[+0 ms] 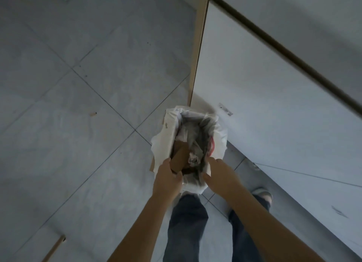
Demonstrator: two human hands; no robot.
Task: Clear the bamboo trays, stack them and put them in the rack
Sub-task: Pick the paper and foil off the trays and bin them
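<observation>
No bamboo tray is in view. A small waste bin lined with a white plastic bag stands on the floor against a white cabinet. My left hand grips a brown piece of cardboard that slants down into the bin's near left side. At the near right rim, my right hand has its thumb and fingers pinched around the bag's edge. Crumpled paper and grey rubbish fill the bin.
The white cabinet side with a light wood edge rises right of the bin. Grey floor tiles spread to the left. A wooden strip lies at the bottom left. My legs in jeans are below the bin.
</observation>
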